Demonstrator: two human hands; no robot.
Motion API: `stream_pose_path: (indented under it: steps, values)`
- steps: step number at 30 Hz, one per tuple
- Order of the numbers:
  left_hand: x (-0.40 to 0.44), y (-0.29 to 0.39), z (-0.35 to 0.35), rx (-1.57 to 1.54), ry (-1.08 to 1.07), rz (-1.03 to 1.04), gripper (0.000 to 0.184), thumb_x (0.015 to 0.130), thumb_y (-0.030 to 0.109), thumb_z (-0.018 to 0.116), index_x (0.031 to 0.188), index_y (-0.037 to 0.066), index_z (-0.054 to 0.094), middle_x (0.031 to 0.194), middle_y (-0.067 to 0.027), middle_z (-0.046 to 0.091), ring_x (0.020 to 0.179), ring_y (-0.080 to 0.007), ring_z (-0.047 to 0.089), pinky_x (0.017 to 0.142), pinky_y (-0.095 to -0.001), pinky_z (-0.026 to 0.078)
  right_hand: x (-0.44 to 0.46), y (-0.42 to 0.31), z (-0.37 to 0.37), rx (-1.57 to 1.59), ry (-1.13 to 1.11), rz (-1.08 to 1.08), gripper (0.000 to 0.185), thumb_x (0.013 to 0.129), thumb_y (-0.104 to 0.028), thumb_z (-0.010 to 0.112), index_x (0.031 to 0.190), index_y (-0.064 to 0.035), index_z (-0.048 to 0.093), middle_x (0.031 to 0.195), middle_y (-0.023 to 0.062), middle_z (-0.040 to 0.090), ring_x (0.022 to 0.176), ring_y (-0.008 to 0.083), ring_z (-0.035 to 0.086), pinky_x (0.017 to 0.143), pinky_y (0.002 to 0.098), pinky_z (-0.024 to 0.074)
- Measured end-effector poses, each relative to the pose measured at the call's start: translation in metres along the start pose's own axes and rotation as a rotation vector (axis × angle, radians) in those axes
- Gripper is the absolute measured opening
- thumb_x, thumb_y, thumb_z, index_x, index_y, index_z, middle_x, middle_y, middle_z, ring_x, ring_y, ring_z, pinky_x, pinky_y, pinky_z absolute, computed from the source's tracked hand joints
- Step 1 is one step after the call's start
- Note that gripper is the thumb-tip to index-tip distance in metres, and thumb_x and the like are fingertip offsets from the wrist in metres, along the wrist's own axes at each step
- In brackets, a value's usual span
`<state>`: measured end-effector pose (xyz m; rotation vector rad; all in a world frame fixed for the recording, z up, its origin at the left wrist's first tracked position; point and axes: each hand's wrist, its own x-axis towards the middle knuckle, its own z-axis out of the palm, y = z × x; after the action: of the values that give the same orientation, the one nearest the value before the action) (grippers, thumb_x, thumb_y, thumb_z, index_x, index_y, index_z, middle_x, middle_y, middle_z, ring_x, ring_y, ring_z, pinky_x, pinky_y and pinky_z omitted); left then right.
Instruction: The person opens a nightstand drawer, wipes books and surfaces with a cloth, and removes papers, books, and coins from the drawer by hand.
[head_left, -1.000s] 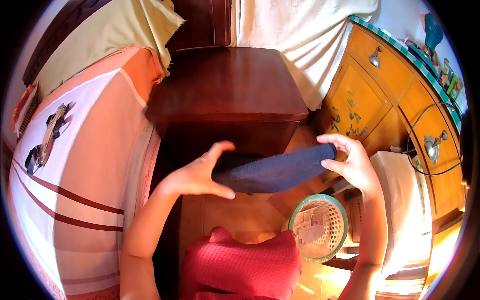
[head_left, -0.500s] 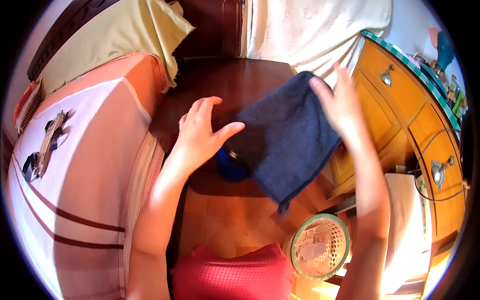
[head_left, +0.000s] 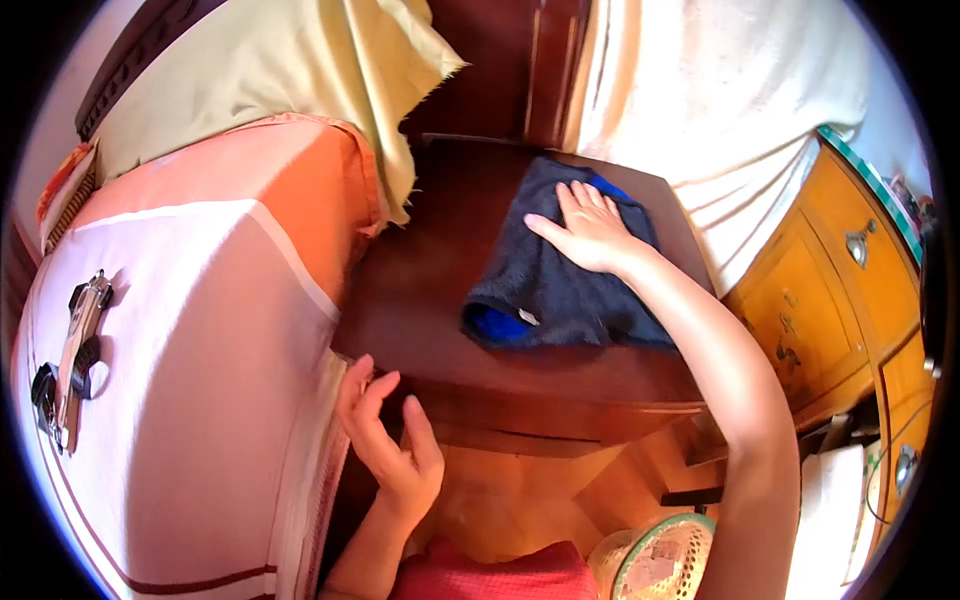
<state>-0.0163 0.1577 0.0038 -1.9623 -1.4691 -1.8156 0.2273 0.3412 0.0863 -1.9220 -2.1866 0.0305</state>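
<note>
A dark navy cloth garment [head_left: 520, 265] with a bright blue inside and a small pale label lies on the dark wooden seat [head_left: 420, 290]. Its exact kind cannot be made out. My right hand [head_left: 590, 230] presses flat on its upper part, fingers spread, not gripping it. Lower down, between the bed's edge and the seat's front, my left hand [head_left: 395, 450] hangs in the air. It holds nothing, and its fingers are apart and loosely curved.
To the left stands a bed [head_left: 210, 360] with a strapped wooden object [head_left: 75, 350] and an olive cloth [head_left: 300, 60]. White fabric [head_left: 720, 90] drapes behind the seat. A wooden cabinet [head_left: 800, 290] is at right; a basket [head_left: 640, 560] sits on the floor.
The garment, held up in the air before, now lies on the seat with my right hand flat on it. My left hand has moved down, away from the garment. The view has shifted.
</note>
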Motion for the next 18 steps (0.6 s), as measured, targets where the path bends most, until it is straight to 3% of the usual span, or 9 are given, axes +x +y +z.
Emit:
stream_pose_path:
  steps: [6,9,11,15,18]
  values:
    - [0.002,-0.021,-0.005,-0.204,0.032,0.0,0.039,0.081,-0.011,0.038,0.12,-0.007,0.034,0.121,-0.0232,0.045,0.111,-0.0315,0.051,0.095,-0.0399,0.047,0.083,-0.073,0.024,0.001,-0.047,-0.128,0.08,0.088,-0.058,0.034,0.14,0.0015,0.026,0.147,0.0224,0.021,0.138,0.033,0.016,0.112,0.0445,0.0135]
    - [0.002,-0.027,-0.005,-0.293,0.059,-0.042,0.042,0.076,-0.016,0.038,0.117,-0.009,0.037,0.118,-0.0246,0.048,0.111,-0.0337,0.052,0.098,-0.0409,0.044,0.092,-0.1,0.03,0.01,-0.065,-0.26,0.072,0.09,-0.054,0.032,0.141,-0.0036,0.028,0.148,0.0195,0.021,0.139,0.031,0.017,0.113,0.0428,0.0134]
    - [0.003,-0.027,-0.005,-0.363,0.084,-0.061,0.043,0.075,-0.016,0.036,0.117,-0.009,0.036,0.117,-0.0241,0.047,0.111,-0.0339,0.052,0.098,-0.0423,0.044,0.081,-0.11,0.032,0.018,-0.079,-0.459,0.068,0.092,-0.052,0.03,0.142,-0.0048,0.028,0.147,0.0216,0.022,0.138,0.0321,0.017,0.113,0.0412,0.0136]
    - [0.001,-0.029,-0.006,-0.594,0.189,-0.103,0.043,0.074,-0.017,0.033,0.116,-0.007,0.037,0.114,-0.021,0.049,0.112,-0.0337,0.051,0.099,-0.0448,0.044,0.038,-0.119,0.031,0.049,-0.074,-0.631,0.064,0.093,-0.048,0.032,0.138,-0.0037,0.034,0.146,0.0184,0.026,0.138,0.0304,0.019,0.113,0.0413,0.0134]
    - [-0.021,-0.028,-0.012,-0.536,0.218,-0.112,0.036,0.075,-0.016,0.032,0.107,-0.003,0.042,0.105,-0.0174,0.05,0.1,-0.0279,0.053,0.093,-0.0411,0.047,-0.004,-0.125,0.024,0.107,-0.059,-0.701,0.068,0.092,-0.052,0.036,0.135,-0.0003,0.038,0.145,0.0203,0.029,0.137,0.0319,0.021,0.112,0.0413,0.0148]
